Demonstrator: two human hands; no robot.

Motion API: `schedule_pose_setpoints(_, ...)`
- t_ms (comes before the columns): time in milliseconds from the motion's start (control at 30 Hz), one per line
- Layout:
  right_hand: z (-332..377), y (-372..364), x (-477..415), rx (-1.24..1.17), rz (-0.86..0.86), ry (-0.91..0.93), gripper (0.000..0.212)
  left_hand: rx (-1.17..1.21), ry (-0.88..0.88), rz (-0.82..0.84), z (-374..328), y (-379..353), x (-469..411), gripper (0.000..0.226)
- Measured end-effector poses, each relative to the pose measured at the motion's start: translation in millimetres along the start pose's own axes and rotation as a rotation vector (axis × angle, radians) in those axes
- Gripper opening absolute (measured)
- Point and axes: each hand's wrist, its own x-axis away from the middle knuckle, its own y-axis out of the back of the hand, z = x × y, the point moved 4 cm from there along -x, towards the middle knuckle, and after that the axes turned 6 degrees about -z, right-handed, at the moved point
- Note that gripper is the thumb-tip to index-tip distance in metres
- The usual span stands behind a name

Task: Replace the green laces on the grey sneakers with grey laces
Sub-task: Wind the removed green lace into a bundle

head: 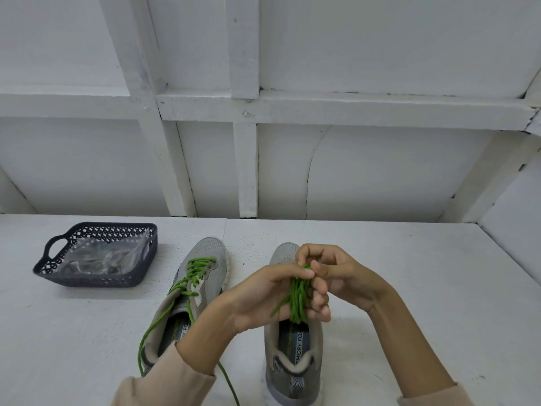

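The left hand (263, 291) and right hand (336, 276) pinch a bundle of round green lace (297, 297) just above the nearer grey mesh sneaker (292, 356); wind it snugly, trapping the loose tail. Beyond, the other grey sneaker (210, 250) is green-laced, near a dark perforated plastic basket (96, 281) on the white bench (409, 288).

free: table (424, 288) right of right sneaker (292, 373) | obstacles: basket (96, 281) far left, left sneaker (209, 250) near it

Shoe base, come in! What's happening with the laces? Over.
Copy: left hand and right hand pinch the bundled green lace over the right sneaker. The left sneaker is laced green. The basket sits off left, no obstruction.
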Motion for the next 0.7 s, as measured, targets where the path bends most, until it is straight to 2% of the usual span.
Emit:
schedule_pose_setpoints(133, 0, -1, 0, -0.036, -0.045, 0.035, 0.039, -0.005, 0.007, -0.050, -2, 4, -2, 0.030)
schedule_pose_setpoints(300, -2, -5, -1, -0.030, -0.170, 0.116, 0.011, 0.048, -0.029, -0.158, -6, 13, -4, 0.028)
schedule_pose_setpoints(400, -3, -7, -3, -0.024, -0.233, 0.169, 0.015, 0.040, -0.061, -0.239, -9, 15, -5, 0.024)
schedule_pose_setpoints(567, -9, -11, -7, -0.099, -0.367, 0.257, 0.018, 0.025, -0.131, -0.365, -16, 17, -7, 0.035)
schedule_pose_setpoints(700, -14, -14, -9, -0.203, -0.379, 0.245, 0.026, -0.005, -0.217, -0.417, -18, 20, -9, 0.038)
